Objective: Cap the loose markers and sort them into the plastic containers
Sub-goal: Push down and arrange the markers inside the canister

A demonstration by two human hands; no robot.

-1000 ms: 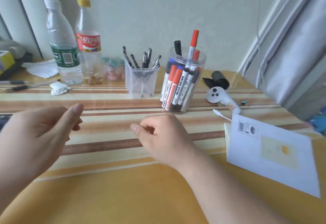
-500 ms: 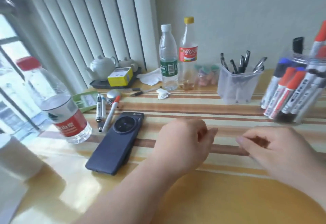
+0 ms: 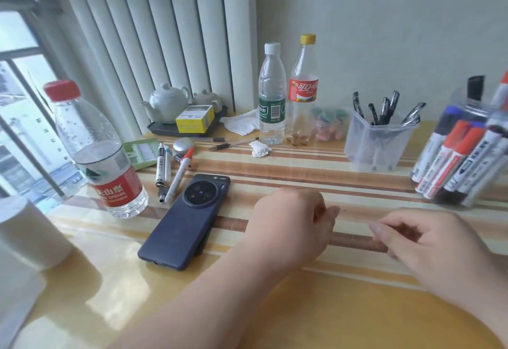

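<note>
Your view has swung left in the last second; the round container (image 3: 474,113) of capped markers, which stood in the middle of the picture, now sits at the right edge, with the square container (image 3: 376,142) of pens just left of it. That swing has brought the loose markers (image 3: 178,175) into sight; they lie together on the worktop (image 3: 302,172), between the red-labelled water bottle (image 3: 101,150) and the dark phone (image 3: 187,219), well apart from both containers. One has a red end pointing away from you, and two paler ones lie just beside it (whether each is capped is too small to tell).

Your left hand (image 3: 291,227) hangs low over the worktop, right of the phone; its fingers, looser a second ago, are curled into a fist with nothing in them. Your right hand (image 3: 428,241) is near it, fingers curled in and thumb laid forward; nothing shows between them either.

So the sorting looks mostly done, and you appear to have found what is left; the next reach is likely leftward, past the phone, and the left hand is the nearer. Mind the bottle; it stands close beside the markers and could tip.
</note>
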